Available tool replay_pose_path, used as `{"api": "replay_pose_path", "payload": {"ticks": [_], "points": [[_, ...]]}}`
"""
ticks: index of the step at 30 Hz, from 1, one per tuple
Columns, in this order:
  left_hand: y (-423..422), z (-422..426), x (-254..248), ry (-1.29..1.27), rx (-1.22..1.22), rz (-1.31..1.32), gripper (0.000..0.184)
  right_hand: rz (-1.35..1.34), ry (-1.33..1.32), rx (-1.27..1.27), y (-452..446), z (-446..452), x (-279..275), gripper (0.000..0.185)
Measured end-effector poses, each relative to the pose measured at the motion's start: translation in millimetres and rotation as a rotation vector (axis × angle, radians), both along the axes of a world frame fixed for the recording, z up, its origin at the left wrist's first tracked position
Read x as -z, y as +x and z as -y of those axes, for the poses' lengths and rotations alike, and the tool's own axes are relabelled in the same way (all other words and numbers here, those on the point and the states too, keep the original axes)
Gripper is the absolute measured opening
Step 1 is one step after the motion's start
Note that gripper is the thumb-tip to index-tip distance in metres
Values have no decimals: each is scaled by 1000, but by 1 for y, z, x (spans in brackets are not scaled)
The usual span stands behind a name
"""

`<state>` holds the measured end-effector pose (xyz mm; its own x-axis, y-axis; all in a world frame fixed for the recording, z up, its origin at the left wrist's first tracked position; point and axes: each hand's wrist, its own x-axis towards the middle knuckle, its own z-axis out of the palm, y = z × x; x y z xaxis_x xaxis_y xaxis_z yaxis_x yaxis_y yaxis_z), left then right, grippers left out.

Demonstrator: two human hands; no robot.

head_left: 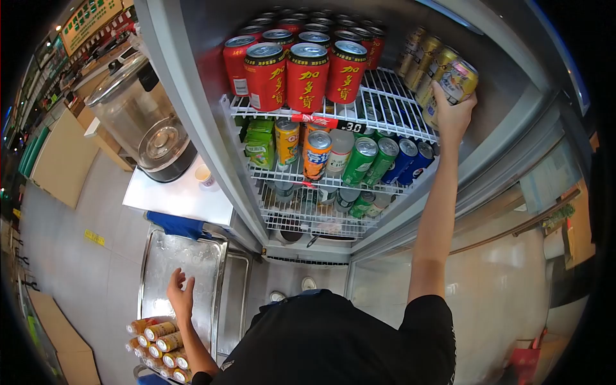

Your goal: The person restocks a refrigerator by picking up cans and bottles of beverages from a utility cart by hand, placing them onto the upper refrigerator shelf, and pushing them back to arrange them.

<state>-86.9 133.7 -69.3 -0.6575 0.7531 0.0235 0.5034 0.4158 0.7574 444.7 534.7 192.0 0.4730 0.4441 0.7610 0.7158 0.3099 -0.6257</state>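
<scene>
The black shirt point(333, 340) sits closest to my camera. Beyond it, I have the right hand point(454, 112) clamped on a gold can point(461, 81) at the front right corner of the top shelf point(394, 96), heading a row of gold cans point(425, 61); I can't tell whether its base touches the wires. My left hand point(181, 295) is empty, fingers loosely curled and apart, over the metal tray point(173, 256), whose near end carries canned drinks point(160, 340). I'd judge a firm, non-denting grip best, keeping the can in line with its row and my wrist clear of the shelf's front edge.
</scene>
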Motion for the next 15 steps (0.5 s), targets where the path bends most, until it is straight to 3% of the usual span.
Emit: {"api": "replay_pose_path", "payload": {"ticks": [4, 6, 7, 8, 9, 10, 11, 13, 14, 15], "points": [[-57, 68, 90, -45, -181, -197, 55, 24, -106, -46, 6, 8, -6, 99], [-69, 102, 108, -127, -303, -345, 63, 188, 28, 46, 10, 10, 1, 99], [-68, 122, 107, -210, -378, -382, 66, 320, 129, 216, 15, 10, 8, 96], [-69, 143, 121, -240, -441, -481, 70, 465, 162, 326, 11, 25, 6, 87], [-70, 161, 131, -313, -529, -614, 73, 413, 280, 147, 23, 18, 16, 75], [-56, 169, 122, -447, -572, -598, 77, 543, 352, 381, 8, 30, 15, 63], [-42, 171, 103, -586, -618, -578, 82, 467, 249, 325, 20, 23, 25, 52], [-34, 195, 123, -621, -606, -648, 79, 384, 46, 101, 34, 14, 35, 29], [-34, 208, 137, -576, -543, -708, 78, 416, -139, 90, 37, 15, 31, 25], [-37, 221, 150, -537, -477, -766, 78, 467, -125, 85, 58, 1, 38, 24]]}}
